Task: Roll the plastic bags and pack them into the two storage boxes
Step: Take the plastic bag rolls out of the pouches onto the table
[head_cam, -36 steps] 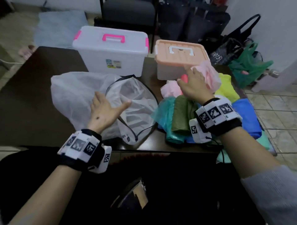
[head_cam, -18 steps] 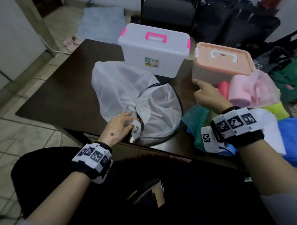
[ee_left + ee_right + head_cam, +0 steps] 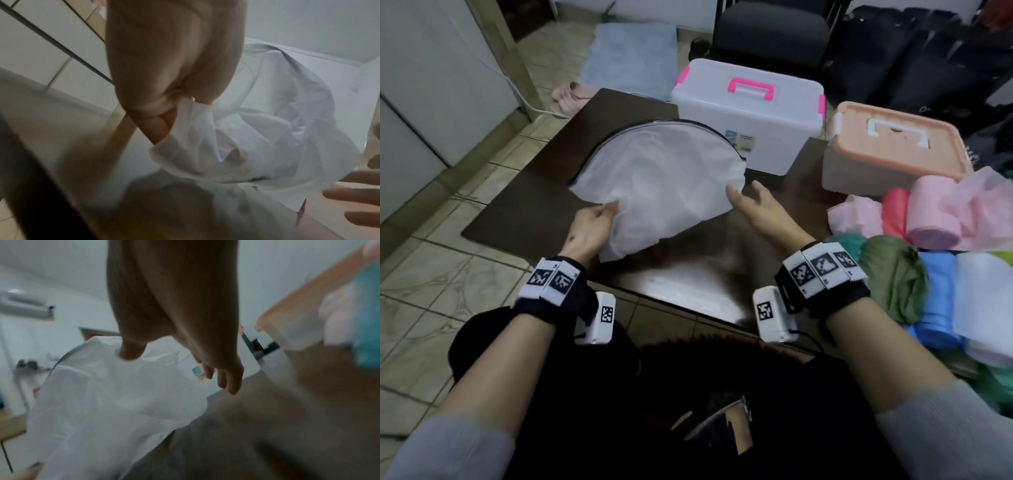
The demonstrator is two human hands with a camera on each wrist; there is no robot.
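Presently: white bag [image 3: 664, 192] at table centre, unrolled, pinched by left hand [image 3: 589, 229]; right hand [image 3: 756, 209] open, empty; both boxes [image 3: 750, 113] lidded at twelve o'clock; finished rolls [image 3: 931, 219] at three o'clock, unpacked.

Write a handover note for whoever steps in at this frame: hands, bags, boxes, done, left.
Left hand pinches the white bag's near edge, holding it lifted over the table.
Right hand is open beside the bag, holding nothing.
White box and peach box stand at the back, lids on.
Done: several rolled bags lie at the right.
Left: roll the white bag, open the boxes, pack everything.
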